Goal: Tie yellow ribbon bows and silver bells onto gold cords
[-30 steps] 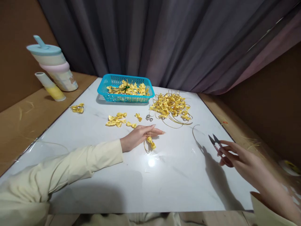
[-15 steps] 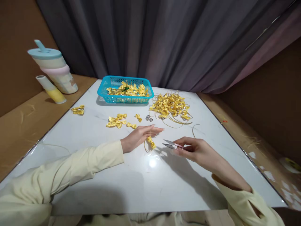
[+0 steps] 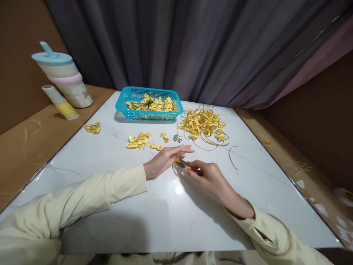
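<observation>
My left hand (image 3: 162, 161) is held over the table with its fingers pressed together, gripping the thin gold cord of a small yellow ribbon bow (image 3: 177, 160). The bow hangs just under the fingers, and a loop of the cord (image 3: 173, 170) curves below it. My right hand (image 3: 212, 178) is closed around small metal snips (image 3: 181, 164), whose blades are at the bow and partly cover it. Whether the blades have the cord between them cannot be made out. Beyond my left hand lie loose yellow bows (image 3: 138, 141) and a few silver bells (image 3: 177, 138).
A blue mesh basket (image 3: 149, 116) holding yellow bows stands at the back. To its right is a heap of bows with gold cords (image 3: 202, 123). A cut cord piece (image 3: 232, 158) lies to the right. A lidded cup (image 3: 64, 79) and a yellow-and-white tube (image 3: 61, 103) stand at left.
My right hand has moved left, bringing the snips from beside the bow onto it. My left hand stays nearly in place, still with the bow's cord.
</observation>
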Available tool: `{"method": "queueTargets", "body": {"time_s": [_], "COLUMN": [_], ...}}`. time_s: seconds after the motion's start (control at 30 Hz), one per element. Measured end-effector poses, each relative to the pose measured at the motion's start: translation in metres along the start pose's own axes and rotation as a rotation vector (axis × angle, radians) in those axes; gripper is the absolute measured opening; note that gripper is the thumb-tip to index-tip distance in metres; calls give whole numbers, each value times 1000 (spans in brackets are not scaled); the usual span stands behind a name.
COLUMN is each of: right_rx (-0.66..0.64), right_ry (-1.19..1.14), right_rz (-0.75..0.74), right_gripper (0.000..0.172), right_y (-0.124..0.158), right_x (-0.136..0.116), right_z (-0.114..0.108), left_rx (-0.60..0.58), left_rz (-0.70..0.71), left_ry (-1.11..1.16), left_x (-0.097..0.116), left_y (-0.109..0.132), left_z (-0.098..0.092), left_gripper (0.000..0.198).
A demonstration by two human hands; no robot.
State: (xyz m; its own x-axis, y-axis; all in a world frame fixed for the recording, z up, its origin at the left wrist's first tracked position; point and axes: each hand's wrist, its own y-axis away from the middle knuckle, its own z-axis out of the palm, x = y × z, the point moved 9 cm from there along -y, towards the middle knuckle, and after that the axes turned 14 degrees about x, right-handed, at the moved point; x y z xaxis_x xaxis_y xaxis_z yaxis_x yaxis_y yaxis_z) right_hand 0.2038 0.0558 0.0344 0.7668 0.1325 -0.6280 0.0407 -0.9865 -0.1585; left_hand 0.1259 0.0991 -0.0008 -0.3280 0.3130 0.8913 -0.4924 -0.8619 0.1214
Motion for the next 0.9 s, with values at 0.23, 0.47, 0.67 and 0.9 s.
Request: {"method": "queueTargets", "body": {"time_s": [0.23, 0.47, 0.67, 0.9], "right_rx": [13, 46, -58, -2], "right_ry": [30, 90, 108, 94], "right_rz": [-39, -43, -2, 37], "right_gripper": [22, 25, 25, 28], "right_y": [7, 9, 3, -6], "right_x": [-7, -12, -8, -1], "right_z": [-4, -25, -25, -35], "left_rx": [7, 16, 36, 21], "left_rz": [-21, -45, -38, -5], "left_ry": [25, 56, 67, 57], "left_x": [-3, -4, -4, -4], "left_y": [-1, -3, -5, -5], "left_z": [-2, -2, -4, -5], "left_gripper": [33, 35, 34, 33]}}
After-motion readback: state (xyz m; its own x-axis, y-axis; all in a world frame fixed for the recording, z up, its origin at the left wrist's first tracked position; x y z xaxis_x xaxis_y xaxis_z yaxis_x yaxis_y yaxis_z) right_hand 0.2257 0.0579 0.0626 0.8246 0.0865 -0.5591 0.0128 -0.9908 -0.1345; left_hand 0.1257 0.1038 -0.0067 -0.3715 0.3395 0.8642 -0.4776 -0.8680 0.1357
